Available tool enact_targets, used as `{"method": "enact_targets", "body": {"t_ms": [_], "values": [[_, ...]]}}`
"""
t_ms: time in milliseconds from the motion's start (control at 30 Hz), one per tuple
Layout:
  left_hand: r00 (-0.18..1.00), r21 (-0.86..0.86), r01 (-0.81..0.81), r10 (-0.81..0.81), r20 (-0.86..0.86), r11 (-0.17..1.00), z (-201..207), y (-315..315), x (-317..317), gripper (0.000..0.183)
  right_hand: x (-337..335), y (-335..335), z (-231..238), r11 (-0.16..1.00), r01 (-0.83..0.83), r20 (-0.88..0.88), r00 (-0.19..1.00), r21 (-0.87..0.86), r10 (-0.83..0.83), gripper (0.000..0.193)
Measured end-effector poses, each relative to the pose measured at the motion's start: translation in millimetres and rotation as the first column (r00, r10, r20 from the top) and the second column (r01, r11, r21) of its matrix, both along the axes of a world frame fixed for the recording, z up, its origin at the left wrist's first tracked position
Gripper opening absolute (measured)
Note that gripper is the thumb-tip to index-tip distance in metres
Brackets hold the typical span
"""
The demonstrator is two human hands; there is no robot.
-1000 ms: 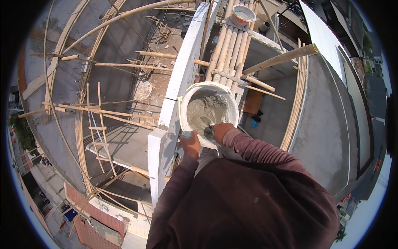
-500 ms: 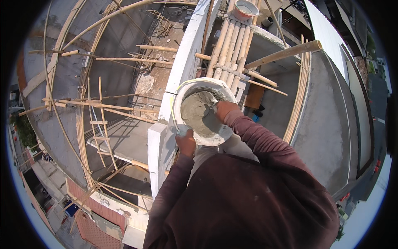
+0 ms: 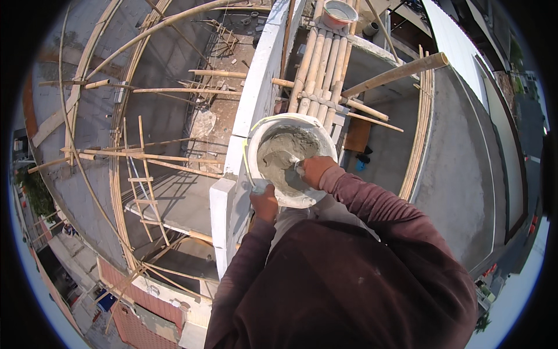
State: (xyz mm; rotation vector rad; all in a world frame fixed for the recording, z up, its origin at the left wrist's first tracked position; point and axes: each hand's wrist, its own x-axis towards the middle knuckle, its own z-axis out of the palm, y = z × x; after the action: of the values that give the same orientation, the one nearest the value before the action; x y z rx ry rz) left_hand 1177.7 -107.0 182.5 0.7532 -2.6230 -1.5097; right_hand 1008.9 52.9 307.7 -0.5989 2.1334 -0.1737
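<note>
A white bucket (image 3: 251, 154) of wet grey mortar (image 3: 285, 145) sits in front of my body. My left hand (image 3: 265, 202) is closed on the bucket at its lower left rim, where the pale handle grip and yellowish bail are. Over the opposite side, my right hand (image 3: 317, 172) grips a trowel (image 3: 293, 161) whose blade is dipped in the mortar. Mortar covers most of the blade, so its full shape is hidden. Dried smears coat the rim. What supports the bucket's bottom cannot be made out.
Bamboo poles (image 3: 322, 64) tied side by side form a narrow walkway ahead, with a reddish basin (image 3: 340, 14) at its far end. A white wall top (image 3: 258, 81) runs along the left. A thick bamboo pole (image 3: 401, 74) juts in from the right. Deep drops lie on both sides.
My right hand and the trowel have shifted slightly down within the bucket, and the mortar surface looks more churned. My left hand keeps its grip on the bucket.
</note>
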Motion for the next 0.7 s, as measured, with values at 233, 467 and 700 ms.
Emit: {"method": "enact_targets", "body": {"t_ms": [233,467,700], "values": [[0.967,0.295,-0.256,0.243,0.081,0.92,27,10,-17,0.015,26,-11,-23,0.992,-0.122,-0.079,0.989,0.017,0.123,0.027],[0.986,0.129,-0.085,0.065,0.154,0.988,16,1,-9,0.013,0,10,-60,0.977,-0.154,0.031,0.988,0.145,0.152,0.027],[0.983,0.246,-0.067,0.021,0.184,0.967,27,-1,0,0.01,-12,7,-39,0.939,0.341,0.167,0.925,0.035,-0.342,0.028]]}}
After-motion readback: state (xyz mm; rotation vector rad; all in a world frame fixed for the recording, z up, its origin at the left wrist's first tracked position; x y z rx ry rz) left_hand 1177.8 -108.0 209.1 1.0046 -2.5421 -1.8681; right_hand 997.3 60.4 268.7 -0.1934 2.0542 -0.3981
